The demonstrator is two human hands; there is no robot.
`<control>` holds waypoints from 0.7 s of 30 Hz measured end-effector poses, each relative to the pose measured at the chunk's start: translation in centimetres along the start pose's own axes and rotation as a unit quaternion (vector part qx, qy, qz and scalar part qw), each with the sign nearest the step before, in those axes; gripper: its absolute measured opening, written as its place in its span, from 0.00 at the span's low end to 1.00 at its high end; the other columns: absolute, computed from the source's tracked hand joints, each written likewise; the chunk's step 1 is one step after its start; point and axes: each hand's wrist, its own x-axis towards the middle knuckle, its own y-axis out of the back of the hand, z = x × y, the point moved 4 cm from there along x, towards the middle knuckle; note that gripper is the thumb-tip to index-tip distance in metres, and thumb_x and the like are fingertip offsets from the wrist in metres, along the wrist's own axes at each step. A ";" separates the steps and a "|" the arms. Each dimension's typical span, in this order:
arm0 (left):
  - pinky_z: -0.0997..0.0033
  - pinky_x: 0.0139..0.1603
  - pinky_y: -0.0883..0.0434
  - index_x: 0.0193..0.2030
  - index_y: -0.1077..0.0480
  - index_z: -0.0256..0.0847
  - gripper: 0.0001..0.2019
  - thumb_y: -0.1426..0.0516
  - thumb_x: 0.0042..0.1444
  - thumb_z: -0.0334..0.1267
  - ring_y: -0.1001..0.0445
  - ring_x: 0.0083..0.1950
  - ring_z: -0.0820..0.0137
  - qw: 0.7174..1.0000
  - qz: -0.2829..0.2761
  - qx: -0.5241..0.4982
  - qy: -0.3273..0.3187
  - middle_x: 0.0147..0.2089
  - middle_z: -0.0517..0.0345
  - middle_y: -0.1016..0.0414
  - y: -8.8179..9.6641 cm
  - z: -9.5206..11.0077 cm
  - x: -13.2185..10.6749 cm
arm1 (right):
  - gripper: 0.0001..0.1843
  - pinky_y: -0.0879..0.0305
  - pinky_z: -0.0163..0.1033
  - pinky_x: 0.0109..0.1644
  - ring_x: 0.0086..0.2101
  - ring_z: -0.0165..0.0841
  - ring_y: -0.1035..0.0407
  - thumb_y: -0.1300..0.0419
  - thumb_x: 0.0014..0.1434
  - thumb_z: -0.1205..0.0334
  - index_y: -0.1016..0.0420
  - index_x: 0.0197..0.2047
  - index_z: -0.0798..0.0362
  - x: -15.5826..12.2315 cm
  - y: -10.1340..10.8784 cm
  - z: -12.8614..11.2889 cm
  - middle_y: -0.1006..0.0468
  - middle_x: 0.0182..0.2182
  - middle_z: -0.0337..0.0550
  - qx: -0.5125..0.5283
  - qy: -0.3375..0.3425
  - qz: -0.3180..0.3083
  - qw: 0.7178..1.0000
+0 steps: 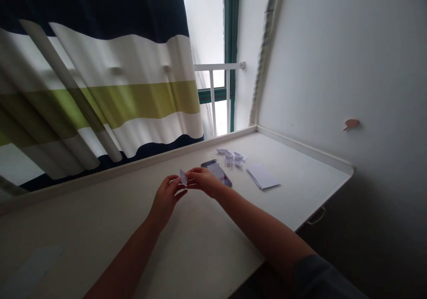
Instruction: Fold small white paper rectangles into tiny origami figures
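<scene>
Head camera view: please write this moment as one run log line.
left hand: holds folded paper | right hand: holds same paper | near: phone, folded paper pieces, white sheets

A small piece of folded white paper (183, 177) with a faint lilac tint, creased to a point, stands tilted upright between the fingers (197, 172) of the left hand (165, 199) and right hand (204, 181), above the tabletop (293, 165). Farther off lie a loose cluster of folded paper scraps (230, 156) and a flat stack of paper sheets (262, 176).

Curtain (133, 98), striped navy, white and olive, hanging at left; window (203, 23), green-framed, admitting daylight; white railing (216, 66) across it; white wall (327, 54) at right, small wooden peg (351, 123) fixed on it; white desk (300, 156), raised rim; metal handle (316, 216) under its edge.
</scene>
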 end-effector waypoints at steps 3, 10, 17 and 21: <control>0.71 0.34 0.29 0.32 0.36 0.39 0.07 0.42 0.46 0.35 0.28 0.31 0.73 1.000 -0.026 0.012 0.007 0.31 0.59 0.29 -2.6 -0.4 1.2 | 0.04 0.31 0.36 0.35 0.24 0.27 0.30 0.40 0.48 0.67 0.33 0.27 0.57 -0.3 2.7 -0.9 0.27 0.22 0.38 -0.036 0.035 0.046 0.998; 0.73 0.30 0.31 0.32 0.35 0.37 0.07 0.42 0.47 0.36 0.29 0.29 0.73 0.988 -0.120 0.077 0.056 0.30 0.56 0.30 -11.2 -2.8 4.1 | 0.05 0.33 0.34 0.27 0.22 0.29 0.31 0.44 0.46 0.67 0.36 0.22 0.54 -2.3 11.7 -4.2 0.29 0.17 0.38 -0.295 0.109 0.240 0.918; 0.75 0.30 0.32 0.33 0.34 0.38 0.08 0.42 0.45 0.35 0.30 0.31 0.74 0.981 -0.159 0.087 0.075 0.36 0.53 0.31 -15.9 -4.7 4.6 | 0.05 0.41 0.35 0.32 0.30 0.35 0.31 0.42 0.42 0.63 0.33 0.20 0.54 -4.0 19.9 -7.6 0.25 0.23 0.45 -0.445 0.092 0.397 0.797; 0.75 0.30 0.33 0.33 0.33 0.38 0.07 0.43 0.45 0.35 0.31 0.32 0.74 0.979 -0.167 0.102 0.061 0.38 0.52 0.31 -16.2 -4.8 4.9 | 0.06 0.42 0.36 0.31 0.32 0.38 0.31 0.42 0.41 0.62 0.30 0.18 0.54 -3.4 22.4 -7.6 0.24 0.25 0.49 -0.477 0.052 0.436 0.761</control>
